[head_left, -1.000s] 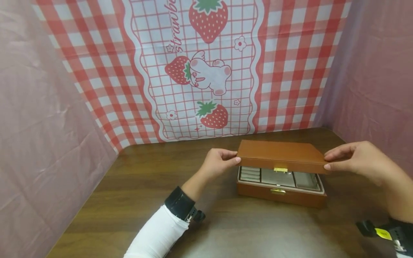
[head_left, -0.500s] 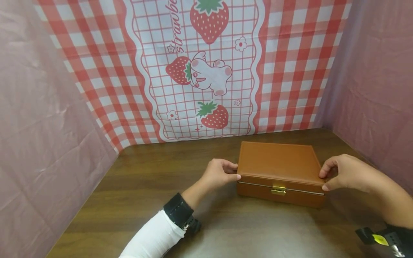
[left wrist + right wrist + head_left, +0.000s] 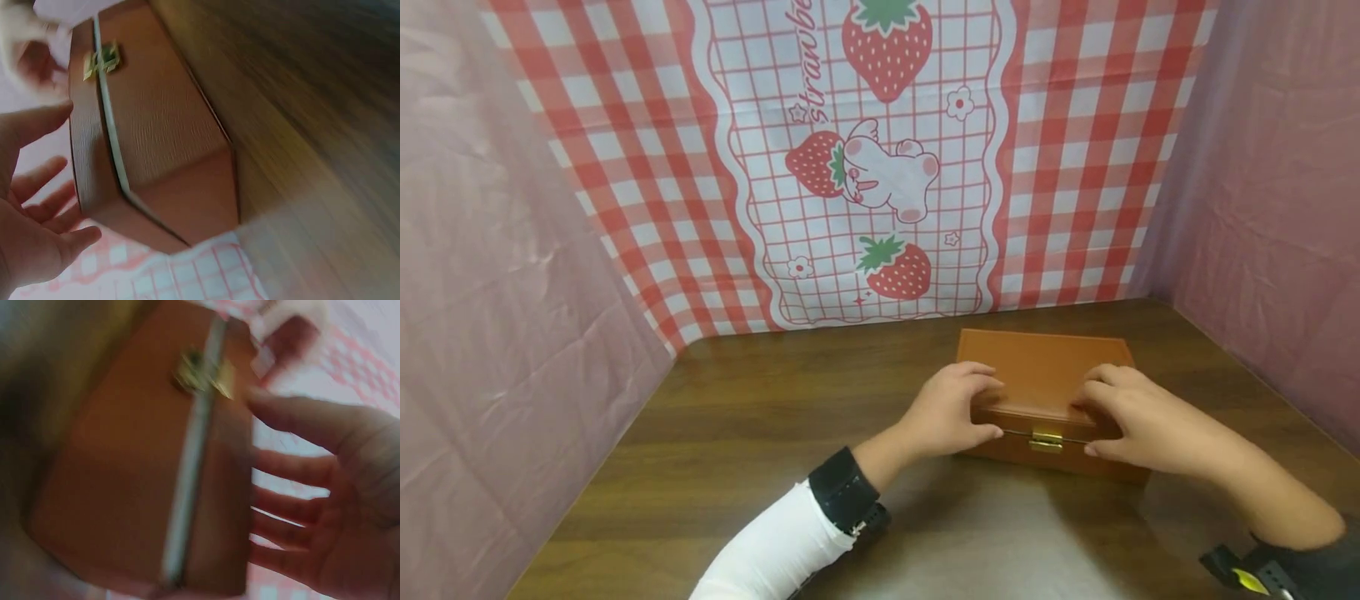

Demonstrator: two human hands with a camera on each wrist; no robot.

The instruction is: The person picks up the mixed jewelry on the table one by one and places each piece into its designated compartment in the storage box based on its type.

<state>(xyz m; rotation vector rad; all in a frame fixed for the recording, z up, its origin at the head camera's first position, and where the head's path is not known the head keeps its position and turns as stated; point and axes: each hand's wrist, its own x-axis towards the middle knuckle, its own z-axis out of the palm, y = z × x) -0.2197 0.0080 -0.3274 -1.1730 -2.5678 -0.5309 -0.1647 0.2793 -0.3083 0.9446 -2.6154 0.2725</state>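
A brown leather jewelry box (image 3: pixel 1037 367) sits on the wooden table with its lid down. At its front is a gold clasp (image 3: pixel 1047 442), its two halves lined up across a thin pale seam in both wrist views. My left hand (image 3: pixel 951 412) reaches over the box's left front, fingers above the lid and thumb before the front face. Mirroring it, my right hand (image 3: pixel 1142 417) is over the right front, thumb low near the clasp. Fingers of both hands are spread and loosely bent. The box's inside is hidden.
The brown wooden table (image 3: pixel 760 417) runs under the box. Behind it hangs a red checked strawberry-print cloth (image 3: pixel 880 167). Pink curtains flank both sides, a left curtain (image 3: pixel 512 292) and a right curtain (image 3: pixel 1262 208).
The lid, raised with rings rolls and compartments showing a second ago, has come down. Both hands have let go of the lid's side edges and moved inward toward the clasp.
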